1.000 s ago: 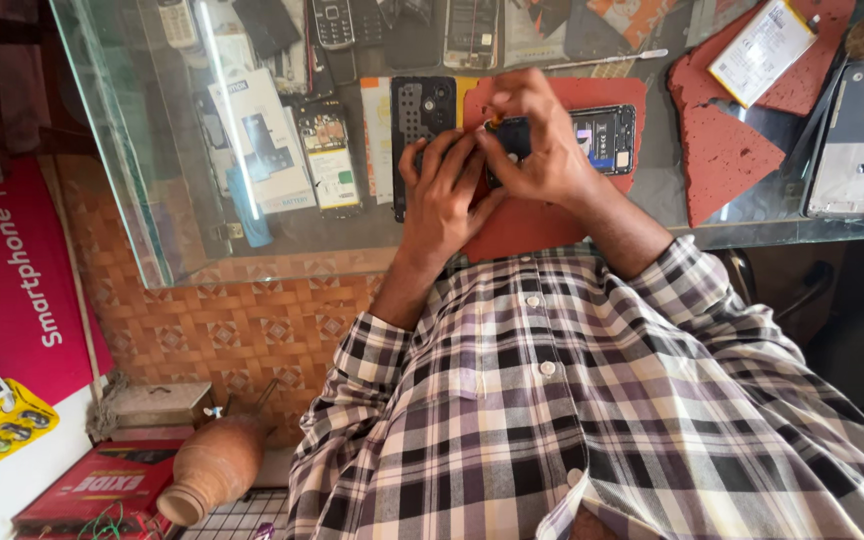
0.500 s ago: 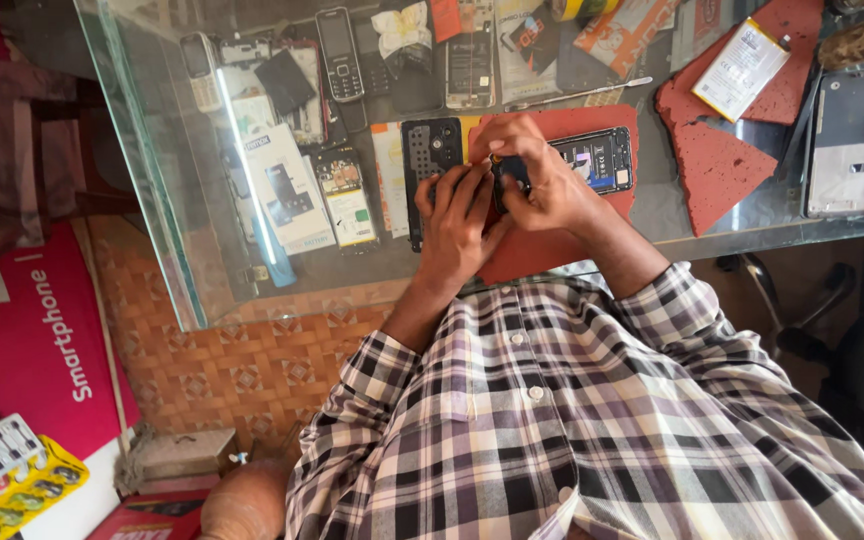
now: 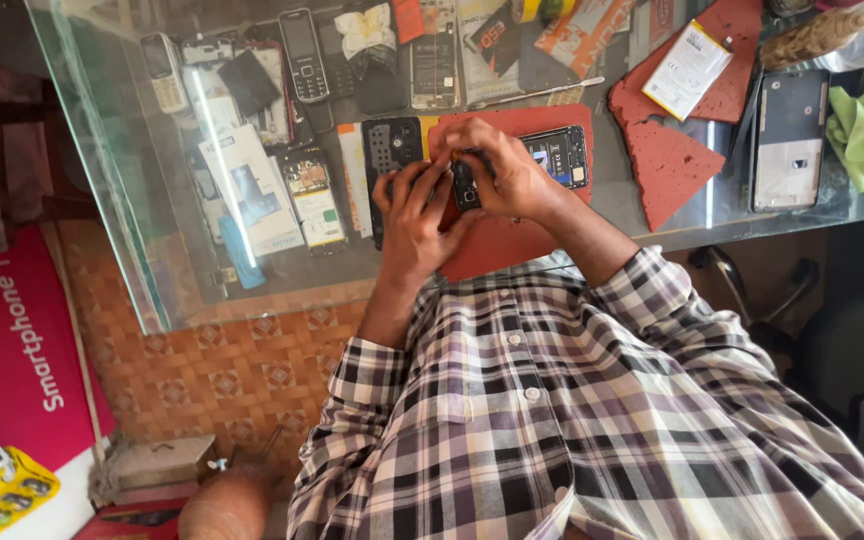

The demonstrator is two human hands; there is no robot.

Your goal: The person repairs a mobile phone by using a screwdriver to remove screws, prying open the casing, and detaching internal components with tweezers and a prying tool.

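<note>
"Starting with the biggest: spotted a glass counter (image 3: 617, 205), crowded from edge to edge?"

"Did. Found a red mat (image 3: 497, 250) lying at the near edge, about the middle, and two torn red foam pieces (image 3: 667, 165) just right of it."

"And on the mat?"

"Noted an opened phone (image 3: 557, 155) on the mat's far right part, insides up. Saw a black back cover (image 3: 392, 150) along its left edge, and a pale phone frame (image 3: 787, 140) towards the counter's right edge, beside a green cloth (image 3: 862, 125)."

"Hands?"

"Met both over the mat's far left part. Found the left hand (image 3: 414, 215) curled, fingers spread a little, thumb and fingertips pressed to a small dark phone part (image 3: 465, 185). Found the right hand (image 3: 512, 170) closed more tightly over the same piece from above, hiding much of it."

"So held above the mat, not resting on it?"

"Looked that way: pinched between both hands, just over the red surface. Could not tell whether its lower end touched the mat."

"Handling?"

"Judged it light, thin and stiff, likely brittle, with exposed parts on its face. Thought it best gripped by the side edges with the fingertips, never squeezed flat or bent."

"Slippery?"

"Probably a little, being smooth plastic; reckoned a two-handed pinch over the mat a sound choice."
</note>
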